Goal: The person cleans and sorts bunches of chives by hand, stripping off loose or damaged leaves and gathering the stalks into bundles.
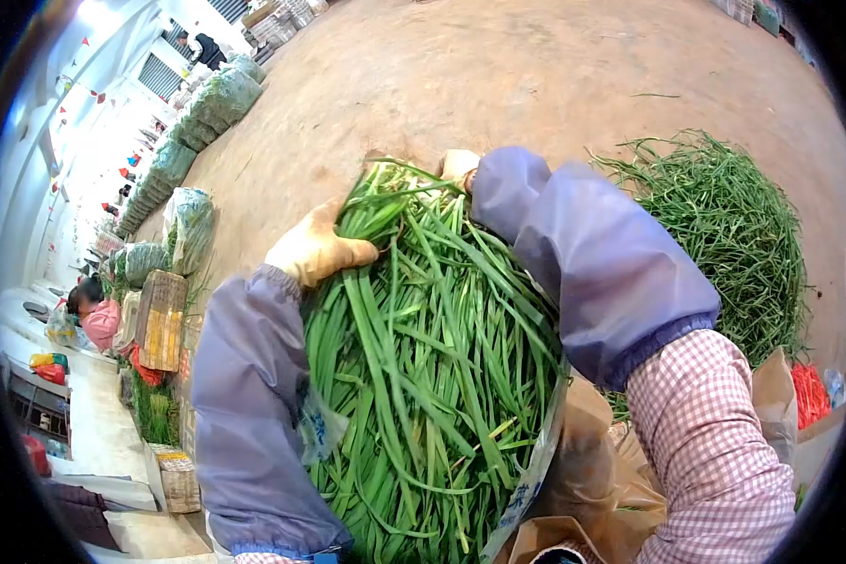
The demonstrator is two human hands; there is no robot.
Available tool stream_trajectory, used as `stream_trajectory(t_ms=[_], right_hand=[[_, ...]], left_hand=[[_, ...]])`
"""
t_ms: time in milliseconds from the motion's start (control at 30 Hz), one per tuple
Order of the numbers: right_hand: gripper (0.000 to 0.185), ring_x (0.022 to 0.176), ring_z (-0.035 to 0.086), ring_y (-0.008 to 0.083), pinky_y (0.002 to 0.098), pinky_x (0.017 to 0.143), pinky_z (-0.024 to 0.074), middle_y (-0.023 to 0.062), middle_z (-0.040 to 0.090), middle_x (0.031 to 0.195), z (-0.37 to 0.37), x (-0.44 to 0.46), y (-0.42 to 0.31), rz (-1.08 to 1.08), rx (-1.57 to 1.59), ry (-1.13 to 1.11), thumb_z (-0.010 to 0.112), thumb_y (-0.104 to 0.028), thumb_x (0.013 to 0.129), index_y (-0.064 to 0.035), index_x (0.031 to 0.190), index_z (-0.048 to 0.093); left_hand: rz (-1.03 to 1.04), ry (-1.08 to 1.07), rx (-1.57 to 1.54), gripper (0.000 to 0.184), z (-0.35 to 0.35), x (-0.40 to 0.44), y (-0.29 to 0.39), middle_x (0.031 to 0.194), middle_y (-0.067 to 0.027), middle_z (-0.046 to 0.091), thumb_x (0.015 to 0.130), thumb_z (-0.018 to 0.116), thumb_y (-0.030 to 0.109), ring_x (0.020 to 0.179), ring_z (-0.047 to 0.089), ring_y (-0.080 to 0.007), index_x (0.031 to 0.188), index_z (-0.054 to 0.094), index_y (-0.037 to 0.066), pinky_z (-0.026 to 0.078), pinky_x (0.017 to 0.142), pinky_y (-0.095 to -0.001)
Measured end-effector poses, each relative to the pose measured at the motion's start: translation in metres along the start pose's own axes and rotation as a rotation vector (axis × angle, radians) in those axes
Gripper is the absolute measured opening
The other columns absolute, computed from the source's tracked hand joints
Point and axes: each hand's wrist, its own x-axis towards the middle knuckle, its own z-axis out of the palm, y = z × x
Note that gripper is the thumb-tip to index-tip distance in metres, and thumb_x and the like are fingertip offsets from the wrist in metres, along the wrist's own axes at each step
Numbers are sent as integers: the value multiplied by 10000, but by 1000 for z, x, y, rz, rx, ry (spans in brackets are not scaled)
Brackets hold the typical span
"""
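A large bundle of green garlic chives (pixel 432 348) lies in front of me, its leaves running lengthwise inside a clear plastic bag (pixel 536 461) with blue print. On the bundle's left edge, my left hand (pixel 321 246) in a pale yellow glove grips the leaves, thumb across the top and the other fingers partly hidden. My right hand (pixel 459 166), also gloved, curls at the far end of the bundle; the purple sleeve and leaves hide most of its fingers. Both forearms wear purple oversleeves, one on each side of the chives.
A loose heap of chives (pixel 724 244) lies on the brown floor (pixel 498 85) to the right. Brown paper (pixel 592 461) and red plastic strands (pixel 808 395) are nearby. Leftward are a woven crate (pixel 163 320), a seated person in pink (pixel 101 320), and stacked bags of greens (pixel 202 113).
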Motion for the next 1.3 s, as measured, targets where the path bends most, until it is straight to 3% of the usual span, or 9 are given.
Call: stream_trajectory(t_ms=[100, 367, 567, 700, 833, 967, 1033, 1167, 1300], right_hand=[[360, 838, 684, 303, 398, 753, 528, 155, 714, 885, 15, 16, 17, -85, -321, 275, 745, -409, 700, -113, 904, 767], [451, 1036, 642, 295, 369, 899, 491, 147, 690, 1122, -68, -116, -36, -53, 378, 15, 748, -285, 780, -61, 1166, 679], [352, 1048, 623, 269, 373, 1021, 435, 136, 671, 1147, -141, -202, -86, -154, 987, 407, 696, -196, 875, -45, 1188, 643], [692, 1138, 570, 304, 399, 1007, 434, 198, 572, 1298, -109, -256, -135, -402, 1082, -80, 738, -384, 825, -42, 1371, 485], [941, 1268, 484, 360, 363, 1093, 348, 266, 514, 1338, -58, -265, -179, -357, 877, 67, 736, -492, 790, 23, 1453, 313], [652, 970, 638, 244, 345, 775, 558, 158, 626, 1120, -39, -269, -199, -389, 1485, 129, 739, -200, 832, -17, 1349, 385], [617, 900, 644, 212, 337, 703, 572, 134, 630, 1066, -43, -275, -213, -303, 1455, 221, 714, -108, 843, -36, 1351, 372], [575, 985, 603, 191, 300, 787, 545, 100, 592, 1130, -38, -291, -242, -379, 1497, 326, 667, -134, 895, -61, 1383, 370], [576, 1035, 576, 211, 302, 852, 523, 112, 572, 1200, -25, -303, -264, -368, 1224, 439, 609, -111, 923, -182, 1434, 352]], left_hand=[[97, 62, 18, 654, -7, -12, 1, 1004, -126, 680, 707, 784, 136, 855, 656, -193, 1293, 527, 0, 533, 790, -325], [281, -44, -632, 588, -41, -33, -36, 962, -111, 651, 677, 667, 24, 756, 670, -200, 1242, 522, -44, 588, 682, -314], [336, 11, -769, 558, -48, -54, -35, 974, -114, 664, 681, 618, 27, 775, 675, -195, 1233, 541, -13, 587, 691, -312], [359, 10, -628, 608, -41, -63, -23, 1037, -116, 657, 681, 624, 34, 842, 667, -211, 1280, 525, -2, 570, 761, -310], [269, 145, -373, 678, -14, -81, -1, 1103, -119, 641, 702, 702, 90, 961, 634, -229, 1337, 481, 6, 509, 889, -328], [281, 83, -48, 748, -6, -109, 17, 1265, -146, 567, 740, 694, 158, 1157, 534, -241, 1412, 401, 13, 388, 1021, -357], [459, -179, -559, 858, -7, -95, -9, 1380, -161, 475, 747, 703, 225, 1251, 464, -246, 1473, 301, 4, 344, 1063, -358], [609, -105, -450, 1196, -10, -129, 5, 1467, -185, 370, 670, 804, 541, 1346, 369, -291, 1517, 148, 11, 270, 1133, -383], [471, 171, -165, 1251, 6, -152, 9, 1404, -165, 431, 562, 917, 440, 1305, 419, -282, 1499, 182, 55, 330, 1117, -389]])
